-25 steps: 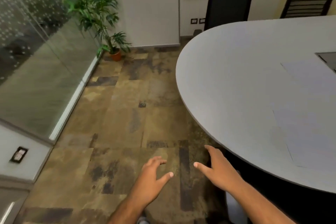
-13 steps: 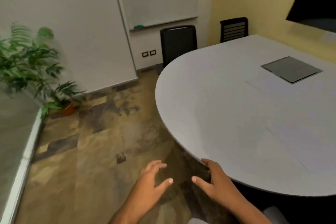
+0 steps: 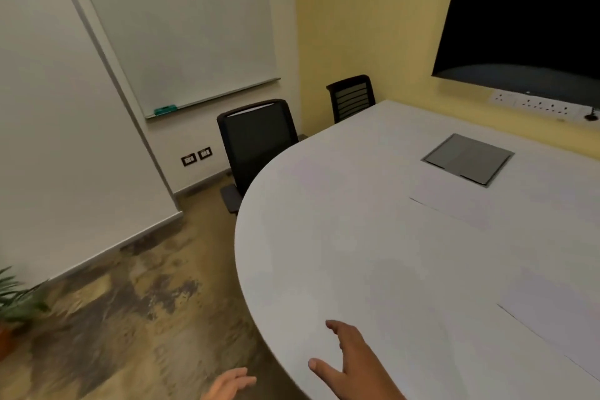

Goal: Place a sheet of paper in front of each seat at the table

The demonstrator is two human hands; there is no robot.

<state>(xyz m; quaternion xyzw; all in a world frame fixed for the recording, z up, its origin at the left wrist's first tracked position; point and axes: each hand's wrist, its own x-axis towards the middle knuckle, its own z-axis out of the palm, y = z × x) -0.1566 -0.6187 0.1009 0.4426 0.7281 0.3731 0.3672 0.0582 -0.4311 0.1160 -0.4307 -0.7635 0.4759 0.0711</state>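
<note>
Head view: right hand (image 3: 352,364) open, empty, fingers spread over the near rim of the tabletop (image 3: 341,237); left hand (image 3: 227,386) open and empty, low beside the rim. Two paper sheets (image 3: 454,201) (image 3: 552,305) lie flat well right. Likely light, limp, slippery; best pinched at a lifted corner.

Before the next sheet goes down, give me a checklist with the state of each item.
1. A sheet in hand: not ok; right hand and left hand are open and hold nothing.
2. Sheets within reach: ok; near sheet lies right of the right hand.
3. Seats lacking paper: not ok; table is bare before mesh chair and slatted chair.
4. Far sheet lying flat: ok.
5. Spare sheet supply: cannot tell.
</note>
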